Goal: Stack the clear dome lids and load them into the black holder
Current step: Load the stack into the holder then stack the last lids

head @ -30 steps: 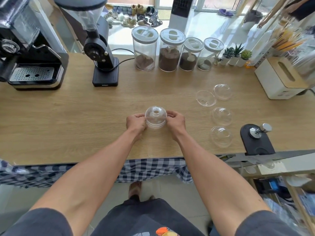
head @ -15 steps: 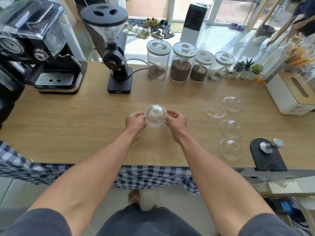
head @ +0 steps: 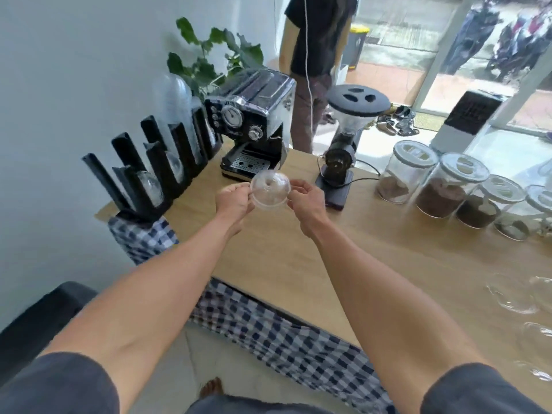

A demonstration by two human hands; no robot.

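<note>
A short stack of clear dome lids [head: 270, 190] is held in the air above the wooden counter, dome side up. My left hand [head: 234, 201] pinches its left rim and my right hand [head: 306, 200] pinches its right rim. The black holder [head: 149, 171] stands upright at the counter's left end, by the wall, with several slotted compartments; clear lids and cups sit in some of them. A few loose dome lids [head: 513, 297] lie on the counter at the far right edge of the head view, blurred.
An espresso machine [head: 254, 124] and a coffee grinder [head: 343, 144] stand behind the hands. Jars [head: 442, 186] of coffee line the back right. A person [head: 316, 55] stands beyond the counter. A checked cloth [head: 268, 324] hangs over the near edge.
My view has swung left, bringing the black holder into sight. Both hands have lifted the lid stack off the counter and carried it left toward the holder.
</note>
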